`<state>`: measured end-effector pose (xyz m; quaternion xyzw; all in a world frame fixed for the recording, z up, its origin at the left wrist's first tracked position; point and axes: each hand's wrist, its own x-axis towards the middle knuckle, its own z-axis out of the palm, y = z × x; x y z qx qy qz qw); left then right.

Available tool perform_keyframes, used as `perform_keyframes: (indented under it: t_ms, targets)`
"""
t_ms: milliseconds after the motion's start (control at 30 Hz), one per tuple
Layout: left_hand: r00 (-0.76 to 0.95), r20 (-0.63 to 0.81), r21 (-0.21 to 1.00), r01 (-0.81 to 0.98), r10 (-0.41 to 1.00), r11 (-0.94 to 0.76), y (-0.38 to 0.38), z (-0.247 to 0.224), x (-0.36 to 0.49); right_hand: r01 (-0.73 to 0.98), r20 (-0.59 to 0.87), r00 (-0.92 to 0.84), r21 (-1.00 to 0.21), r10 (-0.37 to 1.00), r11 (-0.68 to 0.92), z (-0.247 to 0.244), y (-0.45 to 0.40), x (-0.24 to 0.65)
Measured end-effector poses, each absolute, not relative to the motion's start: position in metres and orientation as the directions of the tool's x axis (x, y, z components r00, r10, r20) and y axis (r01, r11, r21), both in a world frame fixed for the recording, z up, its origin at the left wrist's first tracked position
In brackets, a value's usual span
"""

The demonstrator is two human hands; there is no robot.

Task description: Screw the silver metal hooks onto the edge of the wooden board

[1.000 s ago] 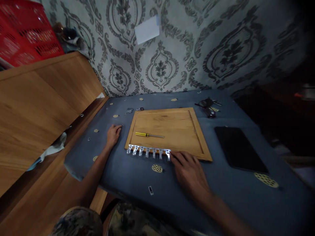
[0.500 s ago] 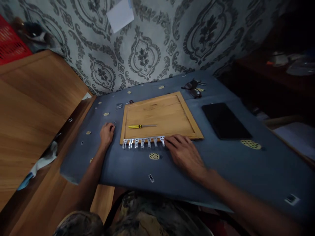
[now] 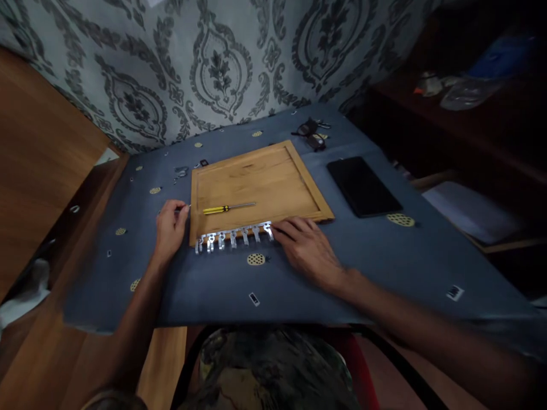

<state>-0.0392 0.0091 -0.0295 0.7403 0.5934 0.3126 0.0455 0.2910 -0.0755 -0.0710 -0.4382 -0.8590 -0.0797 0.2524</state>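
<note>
A metal hook rail (image 3: pixel 233 232) with several hooks lies along the near edge of a framed wooden board (image 3: pixel 252 176). My right hand (image 3: pixel 303 245) has its fingers closed on the rail's right end. My left hand (image 3: pixel 170 228) is raised beside the board's left edge, thumb and forefinger pinched together. A tiny pale thing shows at those fingertips, too small to name. On the board rests a screwdriver (image 3: pixel 226 208) with a yellow and black handle, its shaft pointing right.
A black tablet (image 3: pixel 363 186) lies right of the board on the blue tablecloth (image 3: pixel 205 296). Eyeglasses (image 3: pixel 311 136) sit behind the board. Small metal pieces (image 3: pixel 181 172) are at the back left. A wooden panel (image 3: pixel 38 165) borders the table on the left, and a patterned curtain (image 3: pixel 222 68) hangs behind.
My left hand has moved off the tablecloth toward the board's left edge, with its fingertips now pinched. My right hand stays on the rail's end. The camera view has shifted.
</note>
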Motion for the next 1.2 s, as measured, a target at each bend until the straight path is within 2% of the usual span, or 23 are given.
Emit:
perform_keyframes:
  t_ms: [200,300,367,467,733,933,1200]
  targets:
    - [0.497,0.259,0.481,0.678,0.829,-0.556,-0.008,0.008,0.042,0.787,0.500,-0.484,-0.111,0.718,0.607,-0.073,-0.075,0.292]
    - [0.689,0.112,0.499,0.584,0.716,-0.640,-0.001,0.016,0.069,0.794,0.494,-0.482,-0.103,0.724,0.599,-0.072,-0.076,0.291]
    - [0.749,0.017,0.506,0.565,0.662,-0.652,0.006,0.017,0.080,0.795,0.493,-0.480,-0.105,0.725,0.598,-0.072,-0.077,0.291]
    - [0.773,-0.071,0.505,0.573,0.630,-0.646,0.018,0.013,0.088,0.792,0.503,-0.478,-0.107,0.720,0.601,-0.070,-0.077,0.292]
    - [0.794,-0.163,0.471,0.585,0.586,-0.661,0.029,0.000,0.095,0.789,0.523,-0.476,-0.101,0.707,0.606,-0.069,-0.077,0.290]
    - [0.793,-0.191,0.447,0.595,0.579,-0.668,0.033,-0.003,0.098,0.782,0.504,-0.476,-0.132,0.720,0.610,-0.069,-0.078,0.292]
    - [0.798,-0.202,0.409,0.596,0.568,-0.691,0.032,-0.002,0.102,0.792,0.500,-0.477,-0.112,0.723,0.601,-0.069,-0.078,0.291]
